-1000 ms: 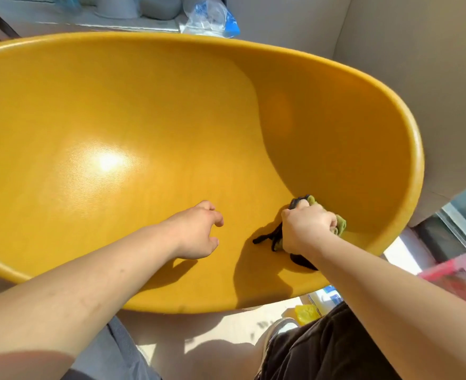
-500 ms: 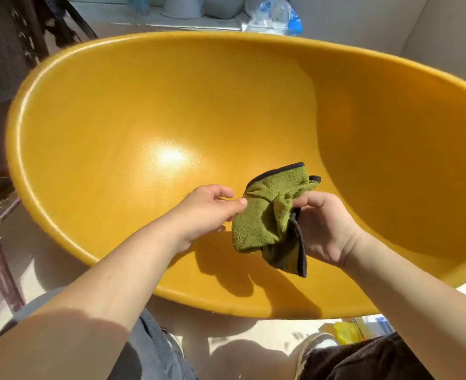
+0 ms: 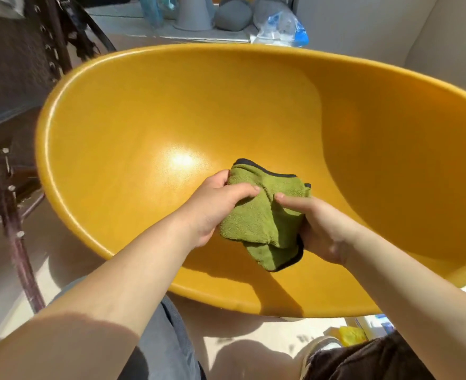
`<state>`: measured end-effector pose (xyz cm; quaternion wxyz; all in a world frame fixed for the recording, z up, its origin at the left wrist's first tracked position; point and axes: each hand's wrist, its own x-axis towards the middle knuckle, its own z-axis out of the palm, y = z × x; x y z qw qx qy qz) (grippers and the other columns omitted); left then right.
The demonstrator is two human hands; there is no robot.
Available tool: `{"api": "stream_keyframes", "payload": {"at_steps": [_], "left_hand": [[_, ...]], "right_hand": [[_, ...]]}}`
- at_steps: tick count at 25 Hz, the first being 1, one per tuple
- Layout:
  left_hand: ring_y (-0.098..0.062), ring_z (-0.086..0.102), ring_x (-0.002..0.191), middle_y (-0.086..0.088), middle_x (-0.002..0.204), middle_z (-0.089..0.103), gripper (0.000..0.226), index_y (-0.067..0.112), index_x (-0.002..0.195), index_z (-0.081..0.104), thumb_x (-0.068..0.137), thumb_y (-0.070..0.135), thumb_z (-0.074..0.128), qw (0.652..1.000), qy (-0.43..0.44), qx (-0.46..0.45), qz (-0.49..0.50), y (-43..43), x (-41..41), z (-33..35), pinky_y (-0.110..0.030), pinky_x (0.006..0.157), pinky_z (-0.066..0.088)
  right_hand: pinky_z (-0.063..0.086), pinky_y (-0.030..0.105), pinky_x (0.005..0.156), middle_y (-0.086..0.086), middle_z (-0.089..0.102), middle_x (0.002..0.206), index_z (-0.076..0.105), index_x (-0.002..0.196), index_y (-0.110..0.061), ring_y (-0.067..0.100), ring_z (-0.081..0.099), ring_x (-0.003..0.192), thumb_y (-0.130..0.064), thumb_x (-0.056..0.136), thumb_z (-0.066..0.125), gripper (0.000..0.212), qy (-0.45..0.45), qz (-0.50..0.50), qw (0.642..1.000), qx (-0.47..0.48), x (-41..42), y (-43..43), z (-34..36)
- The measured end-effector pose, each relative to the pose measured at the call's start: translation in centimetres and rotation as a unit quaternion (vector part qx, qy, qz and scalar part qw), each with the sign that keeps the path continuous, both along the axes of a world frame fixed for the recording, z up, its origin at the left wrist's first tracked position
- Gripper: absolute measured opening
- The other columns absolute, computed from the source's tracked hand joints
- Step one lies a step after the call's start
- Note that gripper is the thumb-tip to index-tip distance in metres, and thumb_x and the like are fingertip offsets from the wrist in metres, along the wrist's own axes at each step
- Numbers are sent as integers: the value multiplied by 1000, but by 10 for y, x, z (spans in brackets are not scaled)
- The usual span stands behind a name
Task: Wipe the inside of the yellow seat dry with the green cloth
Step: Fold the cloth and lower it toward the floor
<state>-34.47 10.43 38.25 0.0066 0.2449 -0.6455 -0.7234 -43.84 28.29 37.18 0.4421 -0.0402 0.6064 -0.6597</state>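
Note:
The yellow seat [image 3: 133, 127] is a wide glossy shell that fills most of the view, with a bright sun glare near its middle. The green cloth [image 3: 256, 215], edged in black, is bunched above the seat's inner surface near the front rim. My left hand [image 3: 215, 207] grips the cloth's left side, thumb on top. My right hand [image 3: 322, 231] holds its right side from underneath, thumb pressed on the fabric. Both forearms reach in from the bottom of the view.
A dark metal frame [image 3: 15, 215] stands at the left of the seat. Behind the seat sit grey containers [image 3: 193, 12] and a clear plastic bag [image 3: 278, 26] on a ledge. A beige wall [image 3: 446, 37] rises at the right. A yellow item [image 3: 352, 335] lies on the floor below.
My right hand lifted the cloth off the seat's right side and brought it to the middle. My left hand moved over and took hold of the cloth's left side.

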Motion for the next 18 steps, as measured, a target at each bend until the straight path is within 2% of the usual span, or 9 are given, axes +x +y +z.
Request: {"api": "stream_keyframes", "payload": {"at_steps": [1,3,5,7,9,12,15,16,18], "left_hand": [[-26,75,101,-6,108,78,29,21,114,67,87,21,76,1000,10,-24,10,-3,2,8,-51,95,59],[-25,76,94,-8,107,77,26,20,112,65,88,16,74,996,38,-52,55,-11,9,29,-50,93,59],[-25,74,85,-13,103,77,19,18,109,65,93,8,69,990,77,-65,94,-22,25,56,-50,87,59],[-26,74,86,-16,106,76,22,14,115,64,95,4,67,982,103,-91,126,-35,49,82,-52,88,59],[-25,76,89,-12,104,77,25,14,118,64,96,3,67,975,113,-114,152,-53,88,98,-50,88,59],[-29,77,97,-13,108,78,27,16,119,66,96,3,66,972,89,-119,184,-81,155,100,-46,87,62],[-25,77,86,-11,98,79,20,18,109,68,95,4,66,970,20,-131,201,-104,226,78,-39,77,64],[-27,77,87,-13,99,79,19,15,110,68,95,3,67,969,-6,-136,205,-110,246,64,-41,78,64],[-32,76,91,-20,105,77,22,12,111,68,92,2,69,964,-68,-150,210,-117,282,23,-49,83,61]], "right_hand": [[60,42,87,16,78,120,69,129,-8,30,78,105,-28,101,64,34,24,3,1000,12,2,-2,4],[61,46,88,17,78,120,66,131,-5,34,77,107,-20,101,66,34,42,-10,999,17,7,-12,16],[62,46,88,15,80,117,65,132,-7,33,78,104,-21,101,68,34,61,-16,998,6,16,-29,38],[62,47,88,13,80,115,64,132,-7,32,79,103,-24,102,67,35,86,7,996,-1,33,-53,57],[63,50,87,11,79,111,62,130,-7,30,77,100,-30,99,71,39,145,45,987,45,63,-80,72],[61,44,74,11,70,104,59,123,-6,30,70,91,-36,91,79,49,290,100,941,146,113,-119,79],[52,33,66,5,61,101,46,148,-8,23,61,82,-28,89,76,69,396,151,889,174,171,-155,68],[54,33,70,3,61,104,47,149,-12,24,63,85,-27,89,73,67,413,175,878,169,190,-166,59],[56,34,73,3,68,103,62,134,-13,27,67,86,-28,89,69,48,420,233,863,159,227,-185,33]]}}
